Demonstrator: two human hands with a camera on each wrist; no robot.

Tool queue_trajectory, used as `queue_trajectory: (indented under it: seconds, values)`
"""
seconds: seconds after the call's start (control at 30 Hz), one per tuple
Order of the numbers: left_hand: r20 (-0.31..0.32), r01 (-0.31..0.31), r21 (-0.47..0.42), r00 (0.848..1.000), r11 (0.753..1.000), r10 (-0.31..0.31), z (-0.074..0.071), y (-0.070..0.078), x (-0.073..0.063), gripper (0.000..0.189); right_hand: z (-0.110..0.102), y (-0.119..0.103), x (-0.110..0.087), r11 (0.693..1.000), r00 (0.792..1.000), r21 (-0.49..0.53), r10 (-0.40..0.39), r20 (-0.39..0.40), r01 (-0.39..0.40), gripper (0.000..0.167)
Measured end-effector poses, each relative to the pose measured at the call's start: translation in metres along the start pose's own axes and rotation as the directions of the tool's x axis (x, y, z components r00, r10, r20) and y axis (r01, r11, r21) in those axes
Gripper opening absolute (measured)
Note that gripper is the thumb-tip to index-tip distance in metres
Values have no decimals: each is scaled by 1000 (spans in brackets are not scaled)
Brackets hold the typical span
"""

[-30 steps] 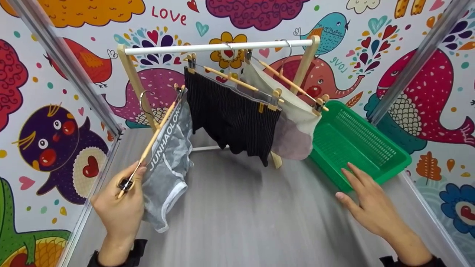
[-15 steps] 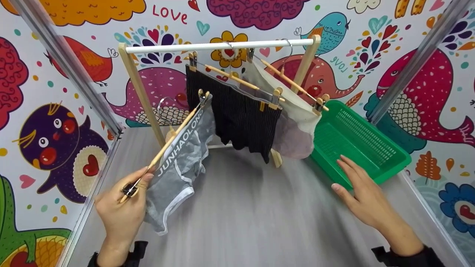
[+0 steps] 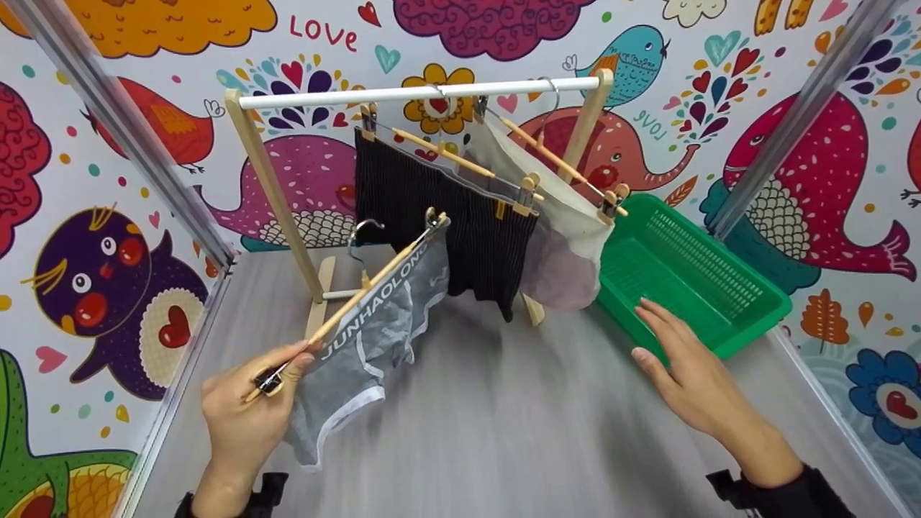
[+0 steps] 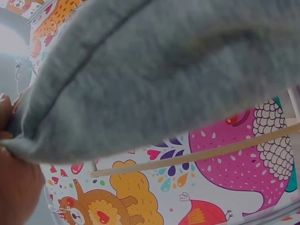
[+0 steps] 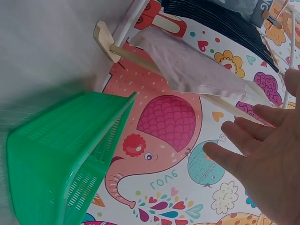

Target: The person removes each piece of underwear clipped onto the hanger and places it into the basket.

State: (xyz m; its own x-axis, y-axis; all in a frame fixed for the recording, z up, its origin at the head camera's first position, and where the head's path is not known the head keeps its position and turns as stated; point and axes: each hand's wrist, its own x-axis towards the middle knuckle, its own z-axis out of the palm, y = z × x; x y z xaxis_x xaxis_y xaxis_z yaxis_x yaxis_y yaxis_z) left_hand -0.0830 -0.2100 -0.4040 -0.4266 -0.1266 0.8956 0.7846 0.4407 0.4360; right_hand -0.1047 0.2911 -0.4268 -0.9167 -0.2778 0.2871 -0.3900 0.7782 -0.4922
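In the head view my left hand (image 3: 248, 403) grips the clip end of a wooden clip hanger (image 3: 345, 309). Grey underpants (image 3: 392, 316) with lettering on the waistband hang from it at a slant, their far corner held by the other clip. Its metal hook (image 3: 352, 241) points up, free of the rack. Blurred grey cloth (image 4: 154, 89) fills much of the left wrist view. My right hand (image 3: 691, 385) hovers with fingers extended, holding nothing, in front of the green basket (image 3: 773, 306). Black striped underpants (image 3: 446, 208) hang behind the grey pair.
A wooden clothes rack has a white top rail (image 3: 324, 96). White and lilac underpants (image 3: 568, 252) hang from it at the right on another clip hanger. Metal posts and patterned wall panels close in the grey table (image 3: 489, 432).
My left hand has moved right and slightly nearer, taking the hanger and grey underpants along; its hook now stands before the black pair. My right hand has drifted slightly left.
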Motion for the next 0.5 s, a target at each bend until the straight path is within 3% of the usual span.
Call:
queue_trajectory:
  seconds: [0.23,0.5]
  values:
    - [77,49,-106,996,993,-41,2,-5,-5,34,-1,-7,6,999,999,-6,-43,-15,43,56]
    - [162,105,-190,984,976,-74,9,-5,-11,20,1,-15,14,987,980,-43,-161,-120,157,62]
